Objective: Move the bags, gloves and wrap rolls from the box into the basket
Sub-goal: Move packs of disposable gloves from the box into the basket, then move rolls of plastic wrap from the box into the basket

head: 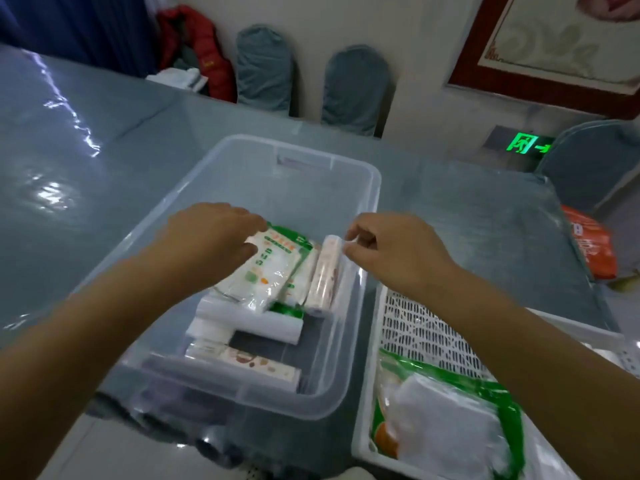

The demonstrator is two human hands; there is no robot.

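Take the clear plastic box (372, 188) as your landmark. Both your hands are inside its far half. Your left hand (211, 237) grips the top end of a green-and-white packet (273, 268), thumb under and fingers curled over it. Your right hand (391, 247) pinches the upper end of a pinkish wrap roll (323, 278) between thumb and fingertips; that roll lies just beside the packet, toward the box's right wall. Nearer you in the box lie a white roll (263, 323) set crosswise and, closest to the near wall, a long patterned carton (249, 363). A second green-edged packet shows under the first, though you cannot tell what it holds. Touching the box's right side stands the white slotted basket (426, 327), and in its near end lies one green-bordered pack of white gloves (446, 424).
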